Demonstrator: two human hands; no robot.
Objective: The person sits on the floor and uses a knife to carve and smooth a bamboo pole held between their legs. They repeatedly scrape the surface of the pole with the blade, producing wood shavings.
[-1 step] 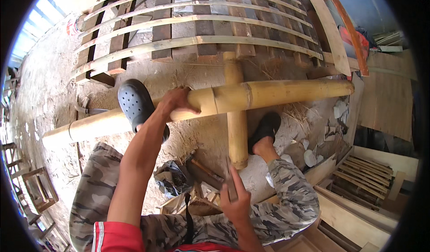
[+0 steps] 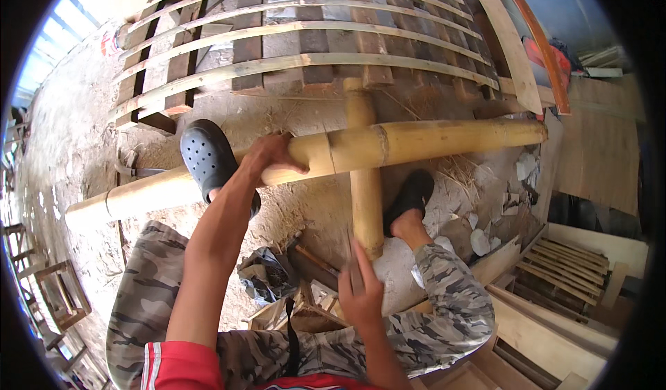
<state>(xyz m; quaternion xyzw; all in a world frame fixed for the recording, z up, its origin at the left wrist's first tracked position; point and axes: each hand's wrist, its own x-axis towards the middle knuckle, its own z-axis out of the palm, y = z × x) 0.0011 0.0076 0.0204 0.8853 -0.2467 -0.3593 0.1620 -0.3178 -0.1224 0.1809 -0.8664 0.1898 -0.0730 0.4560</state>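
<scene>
A thick yellow bamboo pole [image 2: 444,142] lies crosswise over a shorter bamboo piece [image 2: 366,206] that runs away from me. My left hand [image 2: 275,158] grips the long pole from above, its thumb and fingers spread round the curve. Just beside it, my left foot in a dark clog [image 2: 207,155] rests on the same pole. My right hand [image 2: 362,300] is closed round a narrow flat tool [image 2: 352,273], its thin end pointing away from me near the short bamboo's near end. Motion blur hides the tool's exact kind.
A rack of bamboo strips [image 2: 302,62] on dark wooden beams stands beyond the pole. Near my knees lie a hammer [image 2: 316,259] and a crumpled dark plastic bag [image 2: 267,275]. My right clog [image 2: 411,201] is on the floor. A sickle-like tool [image 2: 135,171] lies left; wooden frames [image 2: 548,320] stand right.
My right hand and the flat tool have shifted slightly and look more blurred. The left hand keeps its grip on the pole, while the whole view has moved a little.
</scene>
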